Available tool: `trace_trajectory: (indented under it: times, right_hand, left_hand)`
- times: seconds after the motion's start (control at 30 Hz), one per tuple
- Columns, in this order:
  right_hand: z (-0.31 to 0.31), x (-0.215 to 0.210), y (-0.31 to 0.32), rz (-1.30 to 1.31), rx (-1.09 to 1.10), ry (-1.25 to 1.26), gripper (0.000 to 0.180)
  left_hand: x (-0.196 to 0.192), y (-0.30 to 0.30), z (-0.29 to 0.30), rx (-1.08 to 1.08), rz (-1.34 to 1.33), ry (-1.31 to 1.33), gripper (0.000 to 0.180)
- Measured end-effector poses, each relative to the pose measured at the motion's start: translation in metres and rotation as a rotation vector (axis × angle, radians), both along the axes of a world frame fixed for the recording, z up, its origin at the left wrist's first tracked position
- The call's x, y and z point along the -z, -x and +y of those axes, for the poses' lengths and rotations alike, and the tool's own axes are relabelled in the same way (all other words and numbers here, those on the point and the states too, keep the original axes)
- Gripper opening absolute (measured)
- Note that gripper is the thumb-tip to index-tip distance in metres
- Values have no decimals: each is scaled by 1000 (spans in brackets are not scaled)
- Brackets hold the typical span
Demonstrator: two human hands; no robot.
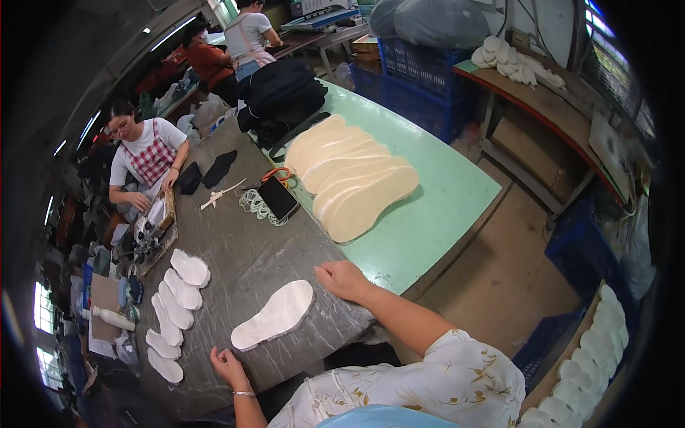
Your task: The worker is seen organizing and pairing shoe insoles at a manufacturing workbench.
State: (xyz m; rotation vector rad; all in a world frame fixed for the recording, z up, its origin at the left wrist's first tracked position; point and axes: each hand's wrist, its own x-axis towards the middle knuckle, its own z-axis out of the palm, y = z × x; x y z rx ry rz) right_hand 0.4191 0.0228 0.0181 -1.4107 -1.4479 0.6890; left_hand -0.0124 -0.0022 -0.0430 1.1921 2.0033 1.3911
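Observation:
A single white fleecy insole (274, 315) lies flat on the dark grey tabletop, between my hands. Just past its upper right end is my right hand (344, 280), its fingers curled in and nothing visible in them. My left hand (228, 368) hovers by the insole's lower left end, fingers apart and holding nothing. Left of it, several white insoles (171, 311) lie in an overlapping row. On the pale green table farther off, a fanned stack of cream insoles (366, 187) overlaps piece on piece.
A phone (277, 197), orange-handled scissors (277, 173) and a coil of white cord (255, 205) lie beyond the insole. Black cloth (280, 96) is heaped behind. A co-worker (146, 151) works across the table at left. Blue crates (417, 78) stand at the back right.

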Motion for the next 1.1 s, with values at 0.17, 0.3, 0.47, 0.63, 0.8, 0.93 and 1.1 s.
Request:
trace_trajectory:
  times: [0.17,0.3,0.47,0.63,0.8,0.93,1.1]
  right_hand:
    - [1,-2,-1,33,-15,21,37]
    - [1,0,-1,55,-15,41,38]
    - [2,-5,0,26,-16,55,37]
    - [2,1,-2,18,3,55,35]
    - [3,-2,-2,-5,-9,71,34]
    - [3,-5,1,-26,-10,97,34]
    - [3,-3,1,-73,7,155,32]
  left_hand:
    - [2,-1,-2,-18,51,-32,41]
    - [5,-2,-1,-19,59,-63,41]
    - [12,10,-2,-29,129,-27,42]
    - [9,-1,-3,-24,153,-27,43]
    - [7,-3,-6,0,220,-81,44]
    - [8,-3,-8,7,247,-101,46]
    - [3,-12,-9,2,283,-133,46]
